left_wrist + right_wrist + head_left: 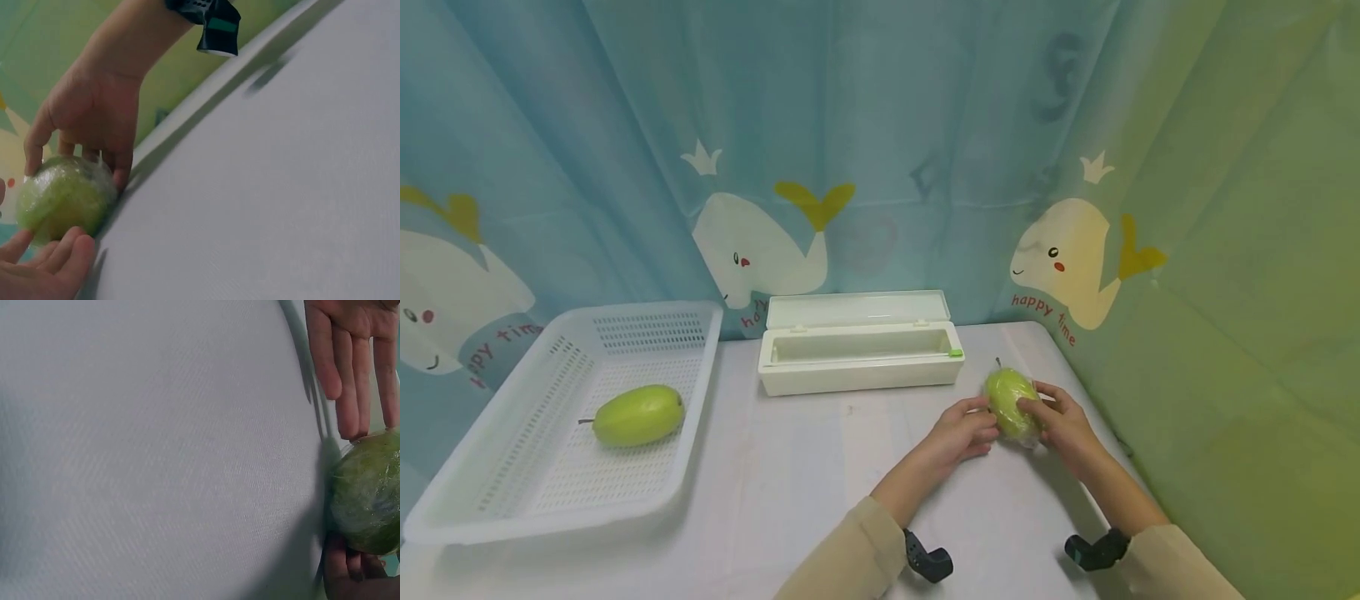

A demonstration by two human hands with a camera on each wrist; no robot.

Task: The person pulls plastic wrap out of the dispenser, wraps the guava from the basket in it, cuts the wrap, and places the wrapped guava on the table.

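A green fruit with a thin stem, perhaps a mango, sits on the table at the right, wrapped in clear plastic film that bunches at its near end. My right hand holds it from the right, fingers and thumb bent round its side. On the opposite side, my left hand has its fingers nearly straight, their tips touching the fruit. The left wrist view shows the wrapped fruit between both hands, film shining on its surface. At the right wrist view's edge, the fruit is partly cut off.
Behind the hands stands a long white box with its lid raised and a small green piece at its right end. A white plastic basket at the left holds another green fruit. Curtains hang behind the table.
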